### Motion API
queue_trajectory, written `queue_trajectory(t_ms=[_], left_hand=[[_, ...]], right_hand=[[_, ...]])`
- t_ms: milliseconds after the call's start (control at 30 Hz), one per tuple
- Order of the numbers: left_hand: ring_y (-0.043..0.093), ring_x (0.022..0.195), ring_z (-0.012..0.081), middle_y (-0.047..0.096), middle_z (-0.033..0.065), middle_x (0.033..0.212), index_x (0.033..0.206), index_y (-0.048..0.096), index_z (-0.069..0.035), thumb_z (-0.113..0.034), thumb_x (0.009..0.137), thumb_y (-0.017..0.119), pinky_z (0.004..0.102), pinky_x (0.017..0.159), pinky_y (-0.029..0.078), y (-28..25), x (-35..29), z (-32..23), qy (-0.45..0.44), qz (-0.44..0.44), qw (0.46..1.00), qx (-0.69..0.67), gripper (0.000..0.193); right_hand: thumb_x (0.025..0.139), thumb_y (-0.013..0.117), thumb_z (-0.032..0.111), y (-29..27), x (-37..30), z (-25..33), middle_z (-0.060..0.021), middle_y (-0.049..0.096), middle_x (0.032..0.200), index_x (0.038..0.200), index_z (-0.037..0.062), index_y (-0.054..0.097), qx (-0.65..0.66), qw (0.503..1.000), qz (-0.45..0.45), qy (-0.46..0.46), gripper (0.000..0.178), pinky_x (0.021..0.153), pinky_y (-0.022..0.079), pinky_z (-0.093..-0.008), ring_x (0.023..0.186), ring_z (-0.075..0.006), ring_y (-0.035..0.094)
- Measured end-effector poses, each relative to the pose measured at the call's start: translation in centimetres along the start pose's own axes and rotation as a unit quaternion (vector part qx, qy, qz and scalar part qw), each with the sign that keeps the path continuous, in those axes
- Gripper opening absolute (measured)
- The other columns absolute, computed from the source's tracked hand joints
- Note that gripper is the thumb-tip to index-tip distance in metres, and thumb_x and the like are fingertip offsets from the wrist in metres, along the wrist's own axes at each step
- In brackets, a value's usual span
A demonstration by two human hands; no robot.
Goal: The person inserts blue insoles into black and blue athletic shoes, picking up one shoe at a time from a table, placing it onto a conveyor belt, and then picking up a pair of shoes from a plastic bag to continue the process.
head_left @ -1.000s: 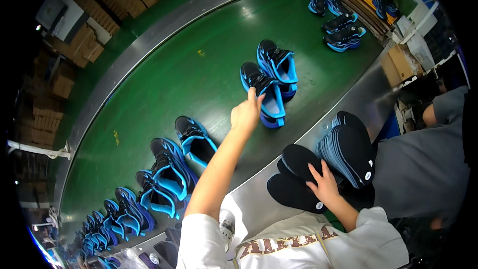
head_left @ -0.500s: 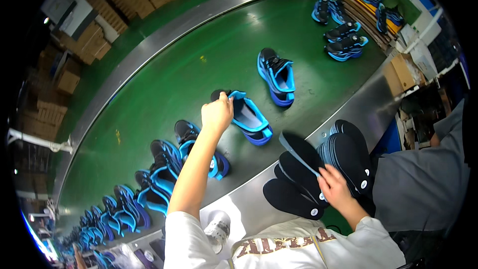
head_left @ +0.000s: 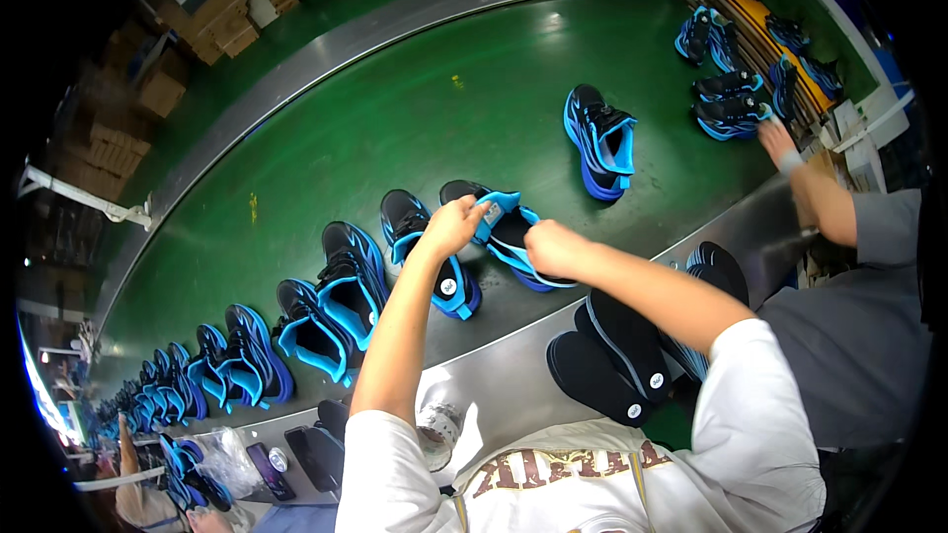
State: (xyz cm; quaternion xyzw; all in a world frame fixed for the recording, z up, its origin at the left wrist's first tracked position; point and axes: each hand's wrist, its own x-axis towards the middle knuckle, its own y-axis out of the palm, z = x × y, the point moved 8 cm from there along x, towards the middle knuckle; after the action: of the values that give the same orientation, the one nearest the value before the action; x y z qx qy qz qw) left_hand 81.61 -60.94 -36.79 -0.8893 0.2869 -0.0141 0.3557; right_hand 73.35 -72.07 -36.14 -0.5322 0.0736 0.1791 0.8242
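1. Left hand (head_left: 454,225) clamped its fingers on the raised tongue of a black-and-blue shoe (head_left: 510,232), which lay directly ahead of the worker near the close edge of a green work surface (head_left: 326,178).
2. Right hand (head_left: 555,247) met the shoe's mouth from the heel side, knuckles curled; with the fingertips hidden, whether they gripped anything could not be told.
3. Between the two hands lay the mouth, the shoe's long axis slanting from toe at far left to heel at near right. The left hand was nearer the toe, the right nearer the heel.
4. Just left stood a second shoe (head_left: 400,207), a round white sticker (head_left: 448,286) inside; dark insoles (head_left: 591,375) bearing similar stickers lay on a metal ledge (head_left: 504,365).
5. Print on the tongue's pale label (head_left: 493,213) was too small to read; brown lettering (head_left: 573,466) crossed the worker's white shirt (head_left: 741,385).
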Motion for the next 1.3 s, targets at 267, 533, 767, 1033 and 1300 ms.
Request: queue_trajectory(t_ms=[267, 533, 767, 1033, 1300], left_hand=[[0.054, 0.068, 0.028, 0.053, 0.0179, 0.068, 0.078, 0.048, 0.001, -0.041, 0.085, 0.044, 0.0363, 0.064, 0.041, 0.4, -1.1, 0.8, -0.057, -0.068, 0.996, -0.026, 0.043], [0.054, 0.069, 0.0235, 0.054, 0.0148, 0.069, 0.084, 0.052, 0.0, -0.043, 0.086, 0.043, 0.0335, 0.064, 0.041, 0.8, -1.9, 1.0, -0.075, -0.121, 0.984, -0.103, 0.044], [0.057, 0.071, 0.0312, 0.056, 0.0174, 0.07, 0.084, 0.052, -0.001, -0.04, 0.087, 0.042, 0.0365, 0.064, 0.042, 1.0, -1.9, 0.5, -0.061, -0.121, 0.988, -0.075, 0.041], [0.056, 0.077, 0.0408, 0.059, 0.0231, 0.077, 0.098, 0.052, 0.001, -0.034, 0.088, 0.041, 0.0464, 0.068, 0.044, 0.7, -2.4, 0.2, -0.029, -0.16, 0.986, 0.022, 0.037], [0.058, 0.067, 0.0367, 0.056, 0.0185, 0.079, 0.111, 0.039, -0.005, -0.024, 0.086, 0.045, 0.0462, 0.061, 0.045, 0.1, -2.0, -1.0, 0.018, -0.229, 0.967, 0.111, 0.032]], right_hand=[[0.072, 0.057, 0.019, 1.2, -1.1, 1.9, -0.0202, 0.05, 0.095, 0.091, -0.0011, 0.058, -0.174, 0.979, -0.1, -0.041, 0.028, 0.076, 0.047, -0.0389, 0.092, -0.0354, 0.05], [0.069, 0.056, 0.015, 0.7, -0.4, 0.3, -0.0229, 0.054, 0.09, 0.079, 0.0009, 0.064, -0.118, 0.991, 0.045, -0.037, 0.019, 0.074, 0.048, -0.0413, 0.079, -0.034, 0.057], [0.074, 0.05, 0.01, 3.5, 2.1, 0.4, -0.0181, 0.052, 0.091, 0.076, -0.0007, 0.06, -0.147, 0.984, -0.058, -0.087, 0.015, 0.072, 0.049, -0.0382, 0.086, -0.0313, 0.055], [0.077, 0.051, 0.014, 6.3, 3.8, 0.0, -0.0159, 0.051, 0.108, 0.098, 0.0037, 0.063, -0.301, 0.941, 0.151, -0.033, 0.027, 0.081, 0.044, -0.0329, 0.1, -0.0279, 0.049], [0.078, 0.05, 0.017, 9.2, 4.8, -1.3, -0.0135, 0.056, 0.104, 0.093, 0.0092, 0.066, -0.421, 0.87, 0.22, -0.136, 0.023, 0.081, 0.042, -0.0326, 0.098, -0.0236, 0.052]])
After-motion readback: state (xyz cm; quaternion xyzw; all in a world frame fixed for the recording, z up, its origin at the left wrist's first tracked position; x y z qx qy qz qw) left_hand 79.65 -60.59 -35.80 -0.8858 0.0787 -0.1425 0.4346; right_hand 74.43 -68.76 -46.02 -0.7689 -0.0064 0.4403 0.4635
